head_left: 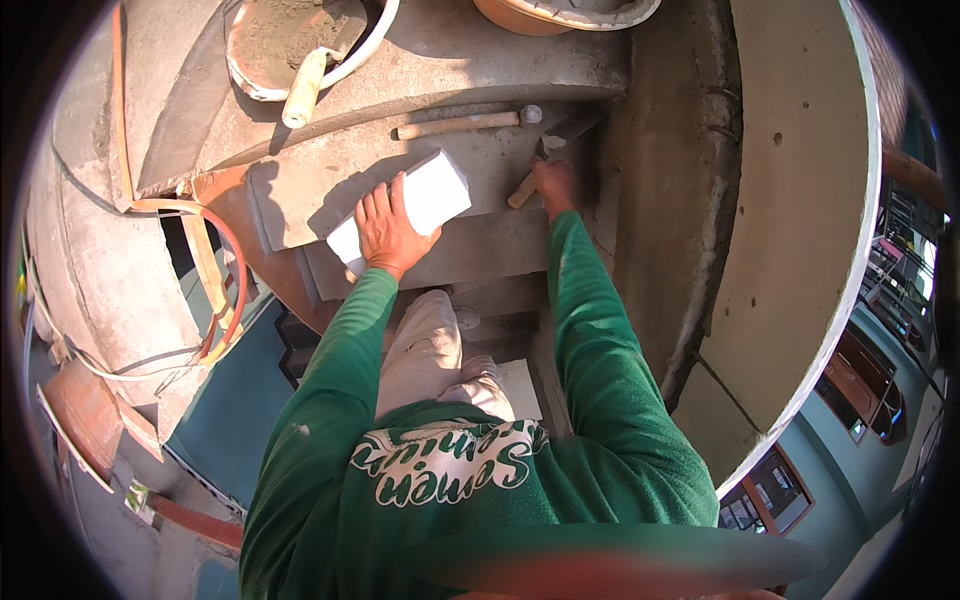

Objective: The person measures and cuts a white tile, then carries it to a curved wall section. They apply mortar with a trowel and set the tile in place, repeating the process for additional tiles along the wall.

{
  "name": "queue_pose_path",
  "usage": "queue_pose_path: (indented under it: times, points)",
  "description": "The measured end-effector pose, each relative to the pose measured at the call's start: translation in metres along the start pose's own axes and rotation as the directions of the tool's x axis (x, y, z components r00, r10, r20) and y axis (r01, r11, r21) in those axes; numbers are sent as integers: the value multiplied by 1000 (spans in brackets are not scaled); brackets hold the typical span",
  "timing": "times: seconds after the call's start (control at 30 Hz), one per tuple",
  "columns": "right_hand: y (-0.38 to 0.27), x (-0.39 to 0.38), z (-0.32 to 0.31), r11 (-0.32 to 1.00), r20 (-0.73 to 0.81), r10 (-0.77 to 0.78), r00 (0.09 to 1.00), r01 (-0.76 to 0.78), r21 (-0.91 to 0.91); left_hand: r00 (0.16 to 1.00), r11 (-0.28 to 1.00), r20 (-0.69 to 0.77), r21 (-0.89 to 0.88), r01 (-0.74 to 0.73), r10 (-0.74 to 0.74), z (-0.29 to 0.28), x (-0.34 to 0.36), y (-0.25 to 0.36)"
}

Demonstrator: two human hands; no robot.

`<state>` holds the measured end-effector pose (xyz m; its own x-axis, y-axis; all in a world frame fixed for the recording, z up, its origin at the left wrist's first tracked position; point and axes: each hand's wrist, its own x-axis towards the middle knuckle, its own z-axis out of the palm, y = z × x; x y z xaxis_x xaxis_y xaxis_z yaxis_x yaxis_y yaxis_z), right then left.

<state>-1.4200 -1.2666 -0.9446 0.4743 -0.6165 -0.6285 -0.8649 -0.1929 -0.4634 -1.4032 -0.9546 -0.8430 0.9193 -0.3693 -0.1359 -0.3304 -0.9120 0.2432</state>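
My left hand (392,232) grips a white rectangular block (437,192) from above, its fingers spread over the top face. The block is at an angle over the concrete step (370,140), casting a shadow to its left; whether it rests on the step I cannot tell. At the right end of the same step, my right hand (556,184) is closed on a trowel (521,191). The wooden handle sticks out left of the hand, and the dark blade points up toward the corner, partly in shadow. Between and beyond my hands lies a hammer (460,125) with a wooden handle.
On the step above stands a bucket (375,55) of mortar with another trowel (305,88) in it. A second orange tub (530,14) is at the top. A curved wall (790,200) bounds the right side. Left are a red hose (238,255) and wooden strips (207,265).
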Motion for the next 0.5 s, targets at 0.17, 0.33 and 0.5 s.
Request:
queue_pose_path:
  times: [0.17,0.33,0.5]
  points:
    - [47,22,52,892,-232,-215,949,94,-442,998,999,-23,-2,-53,53,-6,10,8]
    - [44,17,83,933,-587,-69,806,-156,-325,999,999,-25,22,-44,45,-1,6,3]
    - [82,2,60,997,-467,62,882,-78,-15,997,998,-40,20,-66,67,1,7,5]
